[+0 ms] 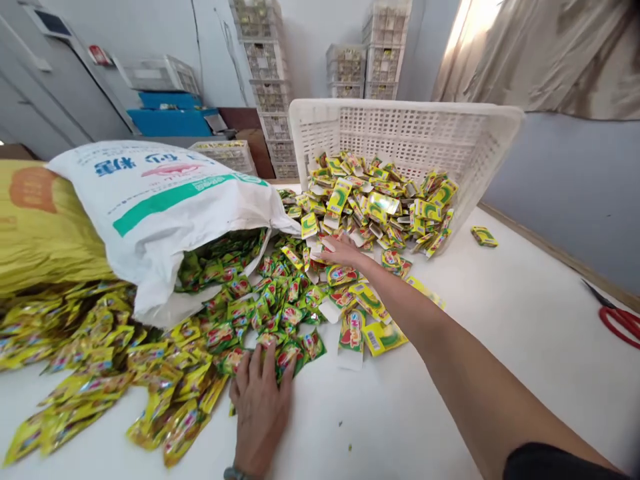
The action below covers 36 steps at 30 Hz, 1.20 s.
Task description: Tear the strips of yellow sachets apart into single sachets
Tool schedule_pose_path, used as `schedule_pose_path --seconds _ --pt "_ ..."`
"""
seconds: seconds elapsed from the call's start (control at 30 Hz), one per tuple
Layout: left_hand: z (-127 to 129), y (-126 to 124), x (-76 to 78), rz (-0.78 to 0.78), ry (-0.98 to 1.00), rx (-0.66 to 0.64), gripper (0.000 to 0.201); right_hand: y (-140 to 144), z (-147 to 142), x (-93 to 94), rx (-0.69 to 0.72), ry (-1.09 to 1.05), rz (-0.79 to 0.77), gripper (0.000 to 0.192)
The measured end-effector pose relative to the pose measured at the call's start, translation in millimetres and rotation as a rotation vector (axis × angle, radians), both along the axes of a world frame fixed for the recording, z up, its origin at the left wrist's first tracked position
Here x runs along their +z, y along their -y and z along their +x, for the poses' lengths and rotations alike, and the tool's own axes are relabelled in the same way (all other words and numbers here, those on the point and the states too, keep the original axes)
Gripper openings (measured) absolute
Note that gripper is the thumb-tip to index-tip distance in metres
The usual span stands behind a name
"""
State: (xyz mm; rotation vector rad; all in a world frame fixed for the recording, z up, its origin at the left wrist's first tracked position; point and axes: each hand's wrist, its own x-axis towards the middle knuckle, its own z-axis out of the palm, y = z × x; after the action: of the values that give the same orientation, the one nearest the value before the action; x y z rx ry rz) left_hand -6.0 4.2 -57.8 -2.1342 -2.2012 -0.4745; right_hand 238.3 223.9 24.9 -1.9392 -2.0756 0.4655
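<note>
Head view shows boxes [383,205] at the mouth of the basket [400,105], just beyond the right hand [340,252], whose grip I cannot tell, while the spread left hand [263,393], visibly holding nothing, touches green packets [273,300].

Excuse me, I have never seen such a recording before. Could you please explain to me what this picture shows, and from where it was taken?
There is no machine here: a person works with two bare hands. The single picture comes from a camera worn on the head, looking forward and down.

On the white table, a white sack spills green packets; yellow packets lie before a yellow sack. Behind, a white plastic basket opens toward the person, with small printed boxes spilling out. Scissors lie at the right.

The left hand rests, fingers spread, on green packets. The right hand reaches to the boxes' near edge; whether it grips one is unclear.
</note>
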Motion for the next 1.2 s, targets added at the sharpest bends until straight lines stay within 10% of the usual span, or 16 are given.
schedule_pose_path --seconds 0.23,0.53,0.77,0.97,1.2 --pt "4.1 1.0 3.5 0.022 0.121 -0.047 0.049 82.2 -11.9 -10.5 0.264 -0.008 -0.094 0.102" --pt "-19.2 -4.8 36.9 0.286 0.652 -0.012 0.039 171.0 -19.1 12.8 -0.088 -0.4 0.357 0.024" --pt "-22.5 8.4 55.0 -0.439 1.503 -0.411 0.051 212.0 -108.5 4.2 -0.036 -0.919 0.279 0.027" --pt "-46.9 10.0 55.3 -0.492 1.46 -0.317 0.047 215.6 -120.5 -6.8 -0.034 -0.939 0.105 0.026" --pt "-78.4 38.1 63.4 -0.729 1.341 -0.484 0.074 243.8 -126.9 -7.8 0.451 -0.73 -0.224 0.063"
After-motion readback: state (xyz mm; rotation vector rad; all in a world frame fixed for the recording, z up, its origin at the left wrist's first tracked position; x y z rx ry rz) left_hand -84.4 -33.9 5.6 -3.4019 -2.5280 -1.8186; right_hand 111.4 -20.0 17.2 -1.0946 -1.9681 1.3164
